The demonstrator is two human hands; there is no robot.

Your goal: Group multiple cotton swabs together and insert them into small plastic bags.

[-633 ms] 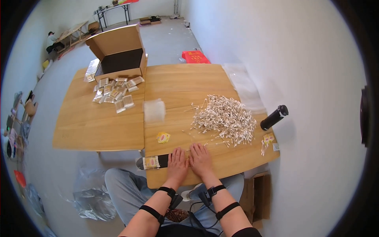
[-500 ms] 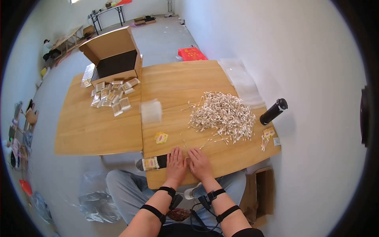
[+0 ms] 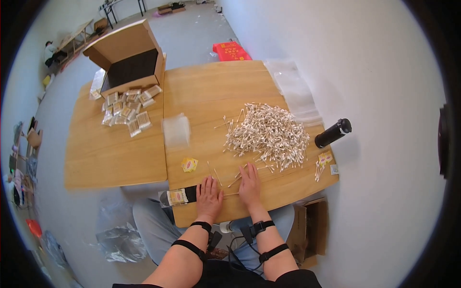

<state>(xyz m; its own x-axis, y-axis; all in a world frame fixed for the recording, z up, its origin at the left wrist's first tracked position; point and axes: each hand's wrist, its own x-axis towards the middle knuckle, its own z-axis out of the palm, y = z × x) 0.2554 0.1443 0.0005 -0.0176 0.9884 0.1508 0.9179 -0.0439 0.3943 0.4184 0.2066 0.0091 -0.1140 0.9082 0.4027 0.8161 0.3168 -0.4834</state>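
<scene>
My left hand (image 3: 208, 198) lies palm down at the table's near edge, fingers stretched out and resting on the end of a black strip (image 3: 190, 193). Beside it on the left, a clear bag (image 3: 176, 197) with cotton swabs and a yellow card lies on that strip. My right hand (image 3: 249, 186) rests flat a short way to the right, its fingers pointing forward at a few loose cotton swabs (image 3: 235, 179). Between the two hands, one more swab (image 3: 231, 194) lies crosswise. A large heap of cotton swabs (image 3: 269, 137) covers the table beyond my right hand.
Yellow cards (image 3: 189, 164) and a stack of clear bags (image 3: 176, 130) lie ahead of my left hand. Filled swab packs (image 3: 126, 109) sit before an open cardboard box (image 3: 132, 69). A black bottle (image 3: 333, 133) and plastic sheets (image 3: 295, 93) are at the right, by the wall.
My hands have moved apart: the right shifted right and forward toward the loose swabs, the left slightly left. The whole view has tilted a little, so the table sits higher and further left.
</scene>
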